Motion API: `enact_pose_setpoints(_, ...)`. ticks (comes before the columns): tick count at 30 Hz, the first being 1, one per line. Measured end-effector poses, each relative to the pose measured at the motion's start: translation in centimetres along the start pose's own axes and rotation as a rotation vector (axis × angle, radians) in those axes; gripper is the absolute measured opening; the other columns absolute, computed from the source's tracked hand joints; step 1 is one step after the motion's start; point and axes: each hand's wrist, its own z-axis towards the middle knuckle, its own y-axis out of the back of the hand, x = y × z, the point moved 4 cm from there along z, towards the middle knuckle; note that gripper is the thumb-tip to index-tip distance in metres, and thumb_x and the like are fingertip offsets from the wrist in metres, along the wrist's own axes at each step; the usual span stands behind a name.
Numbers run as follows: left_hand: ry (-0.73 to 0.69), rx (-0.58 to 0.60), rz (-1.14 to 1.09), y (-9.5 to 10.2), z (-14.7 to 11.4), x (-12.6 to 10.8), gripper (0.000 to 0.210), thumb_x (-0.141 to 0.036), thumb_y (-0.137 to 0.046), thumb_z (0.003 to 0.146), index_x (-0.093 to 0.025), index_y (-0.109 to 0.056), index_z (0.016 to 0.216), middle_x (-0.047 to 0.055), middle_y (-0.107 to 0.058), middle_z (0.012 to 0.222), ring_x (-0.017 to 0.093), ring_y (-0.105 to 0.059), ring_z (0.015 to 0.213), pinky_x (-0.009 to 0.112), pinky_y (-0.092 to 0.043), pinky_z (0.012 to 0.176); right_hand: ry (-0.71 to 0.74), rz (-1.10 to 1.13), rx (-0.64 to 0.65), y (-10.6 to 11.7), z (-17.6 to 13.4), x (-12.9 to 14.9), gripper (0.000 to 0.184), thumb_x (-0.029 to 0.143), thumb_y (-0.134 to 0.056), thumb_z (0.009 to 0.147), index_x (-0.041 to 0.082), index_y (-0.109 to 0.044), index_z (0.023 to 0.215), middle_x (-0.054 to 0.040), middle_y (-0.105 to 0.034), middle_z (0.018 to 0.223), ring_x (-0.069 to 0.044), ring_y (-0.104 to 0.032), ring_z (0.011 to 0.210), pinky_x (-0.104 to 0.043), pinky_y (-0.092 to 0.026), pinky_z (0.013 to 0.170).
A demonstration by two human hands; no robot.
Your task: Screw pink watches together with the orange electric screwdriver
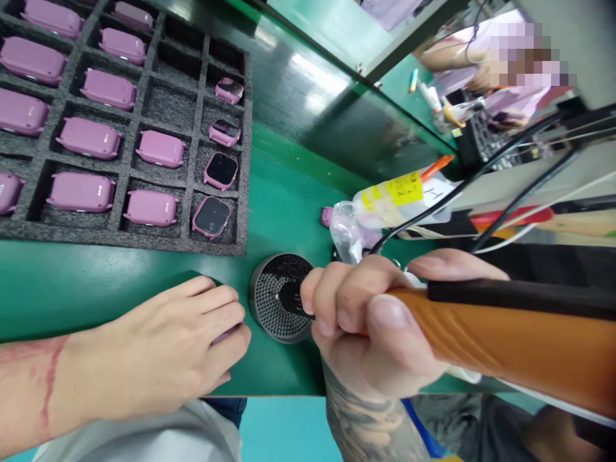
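My right hand (375, 321) is wrapped round an orange electric screwdriver (500, 340) with a black strip along its body. Its black front end reaches over a round dish (282, 308) with a grid of small bumps; the tip itself is hard to make out. On the green table, left of the dish, my left hand (192, 340) is closed with bent fingers. A sliver of a purple watch case (225, 335) shows between them, the rest hidden.
A dark foam tray (192, 246) at the left holds several purple watch cases (161, 149), some showing black screens. Behind the screwdriver lie a white bottle (389, 197) with yellow labels, a plastic bag (349, 228) and black cables (481, 163). Another person (466, 58) is beyond.
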Motion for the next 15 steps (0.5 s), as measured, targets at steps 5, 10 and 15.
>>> enact_pose_setpoints(5,-0.016,0.014,-0.024,0.2,0.0,0.1,0.014,-0.028,-0.088,0.124,-0.021,-0.084,0.134,0.010,-0.089,0.135,0.030,-0.078,0.119,0.046,-0.058,0.096,0.003,-0.045,0.013,0.1,0.1,0.1,0.022,0.026,-0.086,0.121,0.042,-0.081,0.136,0.0136,-0.067,0.078,-0.011,-0.055,0.050,-0.031,-0.062,0.058)
enact_pose_setpoints(10,-0.015,0.046,-0.033,0.3,0.0,0.1,0.013,-0.019,-0.091,0.119,-0.022,-0.085,0.130,0.006,-0.083,0.123,0.027,-0.071,0.105,0.045,-0.053,0.089,-0.044,-0.106,0.019,0.1,-0.1,0.5,0.048,0.042,-0.108,0.099,0.043,-0.072,0.130,0.0095,-0.063,0.082,-0.020,-0.065,0.058,-0.040,-0.065,0.055)
enact_pose_setpoints(15,0.021,-0.023,-0.036,0.3,0.3,-0.6,0.010,-0.010,-0.087,0.116,-0.014,-0.087,0.126,0.004,-0.072,0.108,0.026,-0.059,0.094,0.045,-0.049,0.084,-0.163,-0.191,0.099,0.9,-2.1,2.0,0.063,0.044,-0.114,0.086,0.049,-0.073,0.133,0.0070,-0.064,0.082,-0.025,-0.069,0.061,-0.044,-0.065,0.055)
